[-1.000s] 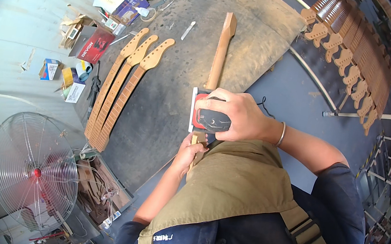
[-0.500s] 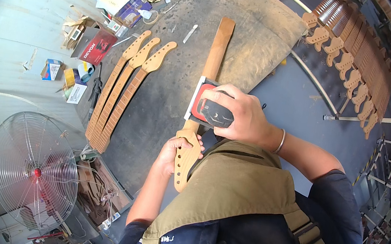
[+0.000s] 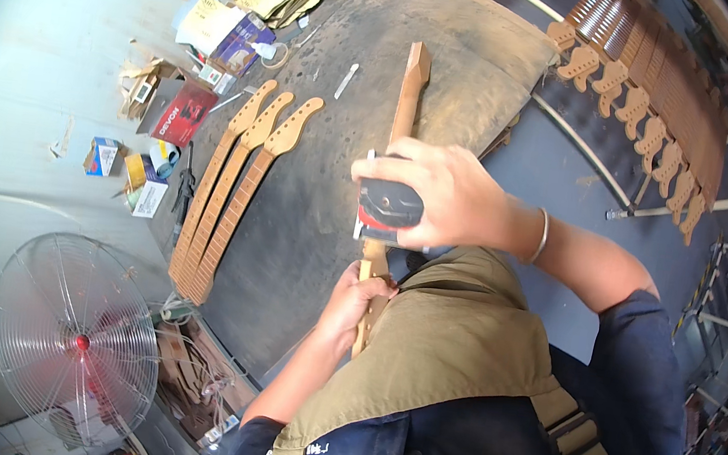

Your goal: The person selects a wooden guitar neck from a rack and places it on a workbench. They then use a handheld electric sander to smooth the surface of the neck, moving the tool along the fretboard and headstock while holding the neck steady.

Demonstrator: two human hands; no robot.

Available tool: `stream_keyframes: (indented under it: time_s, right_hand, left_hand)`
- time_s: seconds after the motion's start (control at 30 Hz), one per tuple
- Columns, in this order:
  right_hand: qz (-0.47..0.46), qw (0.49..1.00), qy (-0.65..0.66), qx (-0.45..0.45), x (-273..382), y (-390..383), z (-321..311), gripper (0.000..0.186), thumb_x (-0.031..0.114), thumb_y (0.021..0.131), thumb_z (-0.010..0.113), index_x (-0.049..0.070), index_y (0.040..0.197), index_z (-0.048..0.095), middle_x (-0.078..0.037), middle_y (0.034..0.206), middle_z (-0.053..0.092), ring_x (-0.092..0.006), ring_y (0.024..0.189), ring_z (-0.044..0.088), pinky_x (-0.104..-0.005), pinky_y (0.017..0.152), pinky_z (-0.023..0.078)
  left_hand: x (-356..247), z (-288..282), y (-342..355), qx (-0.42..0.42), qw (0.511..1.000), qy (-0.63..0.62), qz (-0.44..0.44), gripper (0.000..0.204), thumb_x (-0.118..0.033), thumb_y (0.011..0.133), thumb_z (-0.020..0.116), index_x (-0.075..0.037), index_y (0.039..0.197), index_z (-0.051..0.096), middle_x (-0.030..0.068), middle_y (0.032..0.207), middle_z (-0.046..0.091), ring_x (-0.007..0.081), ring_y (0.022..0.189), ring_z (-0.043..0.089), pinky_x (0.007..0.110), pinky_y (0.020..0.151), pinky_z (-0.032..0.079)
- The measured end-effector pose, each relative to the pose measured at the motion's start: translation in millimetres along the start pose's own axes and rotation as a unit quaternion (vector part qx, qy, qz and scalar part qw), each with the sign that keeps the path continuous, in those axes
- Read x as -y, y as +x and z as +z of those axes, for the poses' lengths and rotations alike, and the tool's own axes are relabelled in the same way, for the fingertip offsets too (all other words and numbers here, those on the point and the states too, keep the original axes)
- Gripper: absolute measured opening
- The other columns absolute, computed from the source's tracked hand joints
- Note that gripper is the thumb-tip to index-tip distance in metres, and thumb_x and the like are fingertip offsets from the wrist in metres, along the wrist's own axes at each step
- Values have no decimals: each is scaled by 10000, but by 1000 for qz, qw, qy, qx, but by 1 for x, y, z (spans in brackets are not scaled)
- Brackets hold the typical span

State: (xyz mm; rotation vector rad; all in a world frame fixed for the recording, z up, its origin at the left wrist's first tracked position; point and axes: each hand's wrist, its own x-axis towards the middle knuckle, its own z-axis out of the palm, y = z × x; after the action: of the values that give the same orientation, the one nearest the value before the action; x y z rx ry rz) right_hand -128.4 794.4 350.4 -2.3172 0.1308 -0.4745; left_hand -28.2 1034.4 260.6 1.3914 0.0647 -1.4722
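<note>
A wooden guitar neck extends from near my body over the dark workbench, its narrow side turned up. My left hand is closed round the headstock end, close against my apron. On the neck's middle sits a red and black power sander. My right hand is wrapped over the top of this sander, pressing it against the wood. The sander's underside and the wood beneath it are hidden. Part of the headstock disappears behind my left fingers and the apron.
Three fretted guitar necks lie side by side on the workbench, left of my hands. Boxes, a red one among them, line the wall side. A caged fan stands lower left. Several necks hang on a rack at right.
The neck has been rolled in my left hand, from headstock face up to edge up. My right hand and the sander have tilted with it, shifting slightly toward me.
</note>
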Motion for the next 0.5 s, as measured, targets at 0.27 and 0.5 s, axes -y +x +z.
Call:
stream_keyframes:
  time_s: [0.27,0.5]
  right_hand:
    - [-74,993,-66,60,-1,18,-10,620,287,711,870,181,1294,687,-128,1006,685,-345,860,715,-449,720,575]
    - [-63,991,-91,76,-1,22,-9,661,299,707,890,184,1321,674,-127,991,671,-354,839,711,-451,704,569]
  left_hand:
    - [-4,25,-12,-38,990,119,59,507,3,792,723,-10,1225,461,62,1058,561,151,955,569,306,880,497]
    - [-3,15,-8,-47,988,143,45,531,-18,794,730,-3,1254,466,73,1075,581,155,947,583,301,864,502]
